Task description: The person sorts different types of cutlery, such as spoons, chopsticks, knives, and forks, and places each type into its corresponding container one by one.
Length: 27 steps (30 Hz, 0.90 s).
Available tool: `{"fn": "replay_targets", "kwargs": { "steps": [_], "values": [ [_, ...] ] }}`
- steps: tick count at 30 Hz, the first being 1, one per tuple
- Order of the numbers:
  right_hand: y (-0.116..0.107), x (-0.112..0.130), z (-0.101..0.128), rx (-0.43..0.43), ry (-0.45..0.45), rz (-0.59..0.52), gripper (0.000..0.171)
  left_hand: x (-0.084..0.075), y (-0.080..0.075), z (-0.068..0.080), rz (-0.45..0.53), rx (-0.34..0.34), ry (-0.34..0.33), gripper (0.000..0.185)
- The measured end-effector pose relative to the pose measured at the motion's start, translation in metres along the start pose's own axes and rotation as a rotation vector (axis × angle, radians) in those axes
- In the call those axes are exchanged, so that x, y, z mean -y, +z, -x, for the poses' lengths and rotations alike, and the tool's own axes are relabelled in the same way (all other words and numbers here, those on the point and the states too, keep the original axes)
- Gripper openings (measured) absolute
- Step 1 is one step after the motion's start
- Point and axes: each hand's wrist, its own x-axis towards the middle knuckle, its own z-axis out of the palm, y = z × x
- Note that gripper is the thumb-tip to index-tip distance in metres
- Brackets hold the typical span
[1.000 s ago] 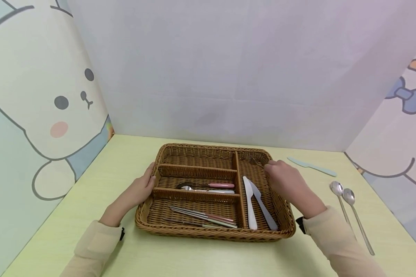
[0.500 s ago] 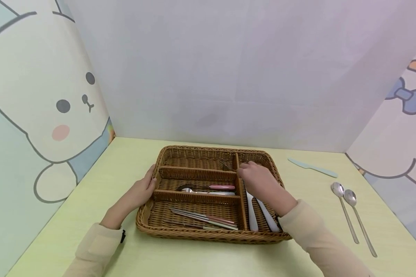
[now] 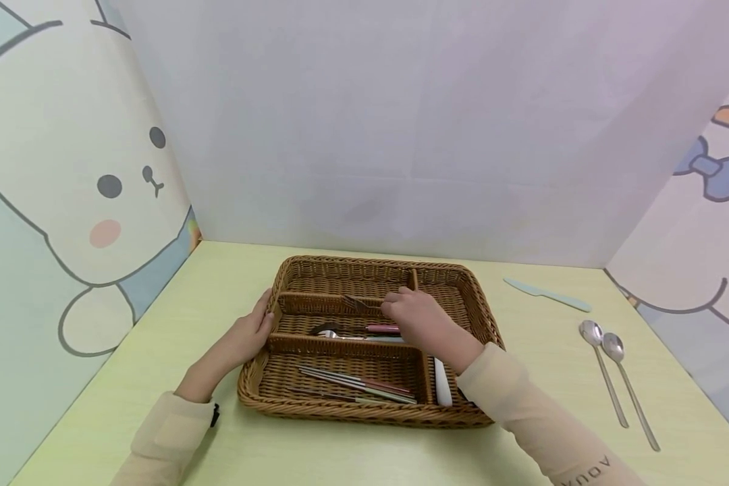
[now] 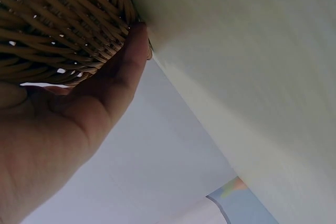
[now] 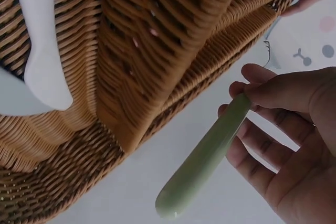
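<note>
Your right hand [image 3: 414, 317] pinches a green-handled fork [image 5: 207, 158] over the basket [image 3: 261, 395] middle; your left hand [image 3: 249, 331], fingers relaxed, rests on its nine o'clock rim.

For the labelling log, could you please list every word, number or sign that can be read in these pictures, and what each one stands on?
"AONV", roughly, in small dark letters on the right sleeve, seen upside down near the frame's bottom edge and partly cut off, so the reading is unsure.
No other text: the wicker tray, the cutlery and the cartoon wall panels bear no lettering.
</note>
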Motion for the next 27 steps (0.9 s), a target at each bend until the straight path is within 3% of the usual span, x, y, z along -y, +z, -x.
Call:
{"fn": "replay_targets", "kwargs": {
  "steps": [5, 12, 20, 27],
  "values": [
    [0.005, 0.007, -0.008, 0.017, -0.064, -0.010, 0.019, -0.002, -0.001, 0.001, -0.015, -0.009, 0.002, 0.057],
    [0.011, 0.015, -0.018, 0.107, -0.110, -0.044, 0.015, -0.003, -0.001, 0.002, -0.023, -0.021, 0.010, 0.057],
    [0.015, 0.021, -0.026, 0.168, -0.169, -0.096, 0.023, -0.001, 0.000, 0.000, -0.020, -0.014, -0.001, 0.057],
    [0.022, 0.021, -0.027, 0.217, -0.159, -0.163, 0.028, 0.001, 0.001, 0.000, -0.019, -0.014, -0.006, 0.057]
  ]
}}
